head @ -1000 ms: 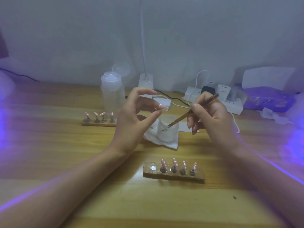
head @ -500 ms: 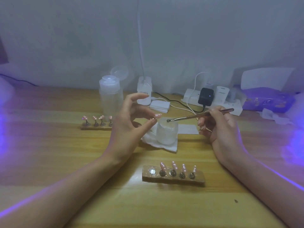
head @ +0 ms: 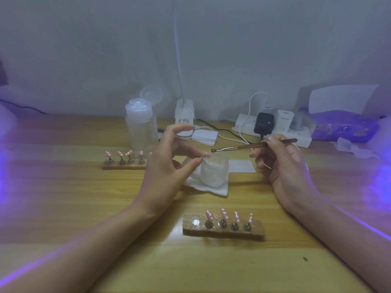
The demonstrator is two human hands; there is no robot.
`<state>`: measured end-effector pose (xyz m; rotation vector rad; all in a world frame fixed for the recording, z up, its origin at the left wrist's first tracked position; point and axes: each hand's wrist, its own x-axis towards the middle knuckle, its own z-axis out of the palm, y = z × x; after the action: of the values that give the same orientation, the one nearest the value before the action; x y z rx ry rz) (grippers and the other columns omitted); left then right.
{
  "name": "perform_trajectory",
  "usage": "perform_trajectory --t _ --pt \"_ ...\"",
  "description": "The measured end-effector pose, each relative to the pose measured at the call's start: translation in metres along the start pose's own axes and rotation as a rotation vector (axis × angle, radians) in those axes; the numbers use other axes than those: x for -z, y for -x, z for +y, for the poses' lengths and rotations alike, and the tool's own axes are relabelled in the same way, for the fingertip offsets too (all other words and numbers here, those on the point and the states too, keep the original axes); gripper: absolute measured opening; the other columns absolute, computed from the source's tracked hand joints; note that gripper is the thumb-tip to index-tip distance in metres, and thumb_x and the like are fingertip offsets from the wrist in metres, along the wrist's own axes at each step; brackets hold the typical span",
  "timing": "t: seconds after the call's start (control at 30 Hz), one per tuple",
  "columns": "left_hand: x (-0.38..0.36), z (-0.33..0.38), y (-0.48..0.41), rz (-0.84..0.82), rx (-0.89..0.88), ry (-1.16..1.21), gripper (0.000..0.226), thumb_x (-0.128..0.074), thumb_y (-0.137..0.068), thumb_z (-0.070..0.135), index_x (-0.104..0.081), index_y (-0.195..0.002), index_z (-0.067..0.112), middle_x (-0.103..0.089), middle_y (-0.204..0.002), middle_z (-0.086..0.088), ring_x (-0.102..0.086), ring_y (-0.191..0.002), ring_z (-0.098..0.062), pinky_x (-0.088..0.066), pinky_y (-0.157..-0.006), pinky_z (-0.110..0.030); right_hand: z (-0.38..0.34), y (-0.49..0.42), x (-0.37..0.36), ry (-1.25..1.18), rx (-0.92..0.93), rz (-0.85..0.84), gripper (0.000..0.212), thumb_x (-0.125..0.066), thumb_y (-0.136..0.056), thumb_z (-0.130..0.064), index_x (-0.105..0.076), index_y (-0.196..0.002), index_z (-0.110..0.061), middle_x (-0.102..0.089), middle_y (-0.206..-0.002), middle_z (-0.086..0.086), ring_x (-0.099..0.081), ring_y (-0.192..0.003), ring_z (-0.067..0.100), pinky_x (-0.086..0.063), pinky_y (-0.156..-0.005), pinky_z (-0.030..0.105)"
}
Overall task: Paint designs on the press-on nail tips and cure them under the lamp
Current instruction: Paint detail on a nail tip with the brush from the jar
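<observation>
While left hand pinches nail tip | right hand fingers grip tool | jar contents unclear

I count four nail tips on the near holder, at least four on the far holder. One jar, one bottle, one dotting tool.

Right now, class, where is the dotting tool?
In the head view, right of centre: the right hand grips the dotting tool, its tip beside the frosted jar's rim, close to the nail tip the left hand pinches.
</observation>
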<state>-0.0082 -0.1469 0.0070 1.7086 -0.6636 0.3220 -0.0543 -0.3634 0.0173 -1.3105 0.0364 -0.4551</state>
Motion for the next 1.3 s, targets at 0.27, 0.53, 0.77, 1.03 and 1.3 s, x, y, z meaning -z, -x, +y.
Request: perform_trajectory --t 0.27,0.53,0.77,1.03,1.3 --pt "0.0001 -0.0002 -0.0003 -0.003 0.013 -0.008 0.056 -0.075 -0.084 0.004 -0.050 -0.126 0.031 -0.072 -0.086 0.009 -0.070 -0.090 -0.008 -0.052 -0.065 -0.029 0.0009 -0.0002 0.0016 0.081 0.006 -0.057 0.022 -0.049 -0.103 -0.023 -0.052 -0.082 -0.021 -0.072 -0.071 0.005 -0.057 -0.055 0.009 -0.045 -0.050 0.018" --pt "0.0008 -0.0011 0.0003 -0.018 0.020 0.007 0.052 -0.075 -0.085 0.004 -0.052 -0.123 0.031 -0.071 -0.085 0.009 -0.070 -0.094 -0.011 -0.049 -0.069 -0.028 0.0028 -0.0014 0.0034 0.074 0.018 -0.071 0.020 -0.049 -0.103 -0.022 -0.050 -0.084 -0.018 -0.071 -0.071 0.007 -0.058 -0.058 0.012 -0.045 -0.051 0.019" --pt "0.0000 0.0002 0.0001 -0.022 -0.002 0.001 0.050 -0.074 -0.085 0.002 -0.053 -0.122 0.029 -0.071 -0.086 0.009 -0.069 -0.093 -0.012 -0.049 -0.068 -0.028 0.0038 -0.0024 0.0048 0.061 0.006 0.001 0.021 -0.049 -0.103 -0.020 -0.049 -0.082 -0.019 -0.070 -0.068 0.006 -0.057 -0.057 0.010 -0.044 -0.049 0.019" --pt "0.0008 -0.0001 0.0003 -0.026 0.004 -0.004 0.049 -0.074 -0.085 0.003 -0.053 -0.120 0.029 -0.071 -0.085 0.008 -0.069 -0.094 -0.012 -0.048 -0.069 -0.026 0.0045 -0.0016 0.0038 0.099 0.017 0.011 0.020 -0.048 -0.104 -0.020 -0.049 -0.084 -0.019 -0.071 -0.069 0.006 -0.058 -0.057 0.009 -0.044 -0.049 0.019" --pt "0.0013 0.0000 0.0008 -0.022 0.016 0.000 0.048 -0.075 -0.085 0.002 -0.054 -0.119 0.029 -0.071 -0.084 0.008 -0.070 -0.093 -0.013 -0.048 -0.067 -0.026 0.0054 -0.0019 0.0044 0.125 0.023 -0.005 0.018 -0.049 -0.104 -0.021 -0.049 -0.086 -0.018 -0.072 -0.071 0.007 -0.058 -0.058 0.009 -0.043 -0.048 0.019"
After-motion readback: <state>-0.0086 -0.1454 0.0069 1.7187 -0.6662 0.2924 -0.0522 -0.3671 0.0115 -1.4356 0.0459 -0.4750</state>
